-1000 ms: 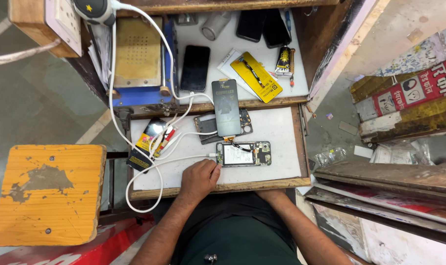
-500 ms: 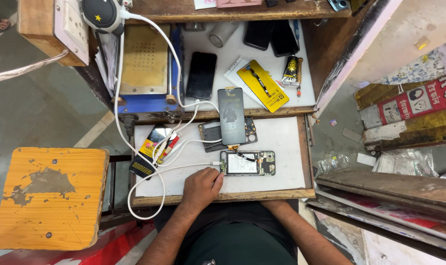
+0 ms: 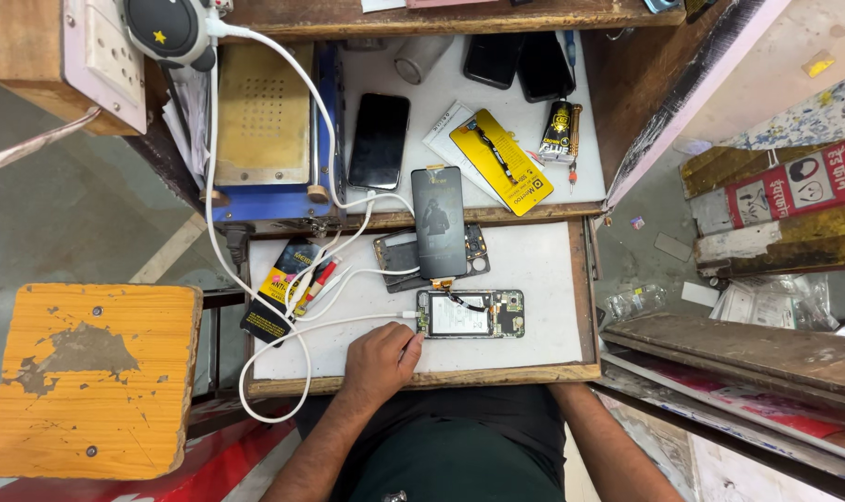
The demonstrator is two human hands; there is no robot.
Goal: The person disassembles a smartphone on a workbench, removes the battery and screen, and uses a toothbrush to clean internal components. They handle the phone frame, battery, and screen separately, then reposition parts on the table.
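Note:
My left hand lies on the white tray with its fingers curled. The fingertips touch the near left corner of an opened phone, whose battery and circuit board are exposed. A white cable runs into that phone's left end, just above my fingers. A dark screen panel stands tilted over the phone, joined to it by a flex strip. My right forearm reaches under the tray's front edge, and that hand is hidden.
A black-and-yellow packet with red-handled tools lies at the tray's left. Behind are a blue heating plate, a black phone, a yellow card and a glue tube. An orange stool stands to the left.
The view has shifted slightly. My left hand stays at the opened phone's left end, now with its fingertips closer to the phone's corner.

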